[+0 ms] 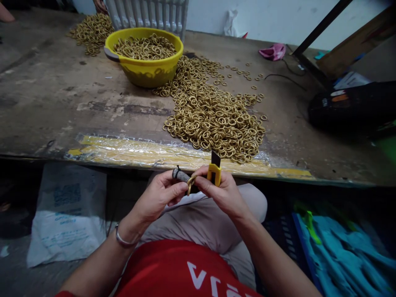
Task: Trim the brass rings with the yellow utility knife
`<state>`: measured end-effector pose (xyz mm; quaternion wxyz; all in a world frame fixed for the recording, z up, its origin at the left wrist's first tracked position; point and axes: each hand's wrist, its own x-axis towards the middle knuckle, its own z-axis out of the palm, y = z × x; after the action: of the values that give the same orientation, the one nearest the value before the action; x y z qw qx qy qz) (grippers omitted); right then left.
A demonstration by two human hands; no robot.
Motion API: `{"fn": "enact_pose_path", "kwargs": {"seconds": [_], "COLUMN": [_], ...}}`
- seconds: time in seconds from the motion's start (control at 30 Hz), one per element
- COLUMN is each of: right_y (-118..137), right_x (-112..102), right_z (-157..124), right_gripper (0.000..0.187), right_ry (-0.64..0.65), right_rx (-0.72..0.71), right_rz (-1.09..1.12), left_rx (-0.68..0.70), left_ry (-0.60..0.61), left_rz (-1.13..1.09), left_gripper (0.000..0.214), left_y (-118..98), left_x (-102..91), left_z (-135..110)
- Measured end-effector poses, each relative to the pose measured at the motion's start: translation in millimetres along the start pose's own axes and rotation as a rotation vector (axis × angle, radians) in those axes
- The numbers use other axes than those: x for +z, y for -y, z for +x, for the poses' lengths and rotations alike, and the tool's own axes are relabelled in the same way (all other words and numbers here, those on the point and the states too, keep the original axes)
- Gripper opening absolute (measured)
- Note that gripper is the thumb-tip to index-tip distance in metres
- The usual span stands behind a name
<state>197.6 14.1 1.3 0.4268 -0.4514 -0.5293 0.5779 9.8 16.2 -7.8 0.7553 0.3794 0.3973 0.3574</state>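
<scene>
My left hand (159,194) is closed around a short grey rod (181,175) with a dark tied end. A single brass ring (191,183) sits between both hands, pinched at the rod's tip. My right hand (224,192) grips a yellow utility knife (214,172) with its dark blade pointing up. Both hands hover over my lap, just below the table's front edge. A big heap of brass rings (213,119) lies on the table right above them.
A yellow basin (145,68) full of rings stands at the back, with another ring pile (91,31) behind it. Taped plastic (130,152) covers the worn table's front edge. A black device (349,105) sits right; a white sack (66,214) lies lower left.
</scene>
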Motion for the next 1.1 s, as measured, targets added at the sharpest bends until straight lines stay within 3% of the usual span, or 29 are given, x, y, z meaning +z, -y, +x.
{"fn": "enact_pose_path", "kwargs": {"seconds": [0.3, 0.47, 0.67, 0.87, 1.1], "right_y": [-4, 0, 6, 4, 3], "right_x": [0, 1, 8, 9, 8], "right_z": [1, 1, -1, -1, -2], "right_gripper": [0.015, 0.016, 0.024, 0.029, 0.027], "right_ry": [0.010, 0.035, -0.054, -0.024, 0.004], "right_rx": [-0.158, -0.055, 0.098, 0.168, 0.104], "right_rz": [-0.138, -0.033, 0.062, 0.126, 0.027], "left_rx": [-0.030, -0.006, 0.100, 0.032, 0.025], "left_ry": [0.096, 0.061, -0.001, -0.047, -0.010], "left_rz": [-0.088, 0.008, 0.210, 0.109, -0.002], "left_gripper": [0.029, 0.026, 0.022, 0.024, 0.023], "left_y": [2, 6, 4, 3, 8], "left_x": [0.7, 0.5, 8.0, 11.5, 9.9], "left_z": [2, 3, 0, 0, -3]}}
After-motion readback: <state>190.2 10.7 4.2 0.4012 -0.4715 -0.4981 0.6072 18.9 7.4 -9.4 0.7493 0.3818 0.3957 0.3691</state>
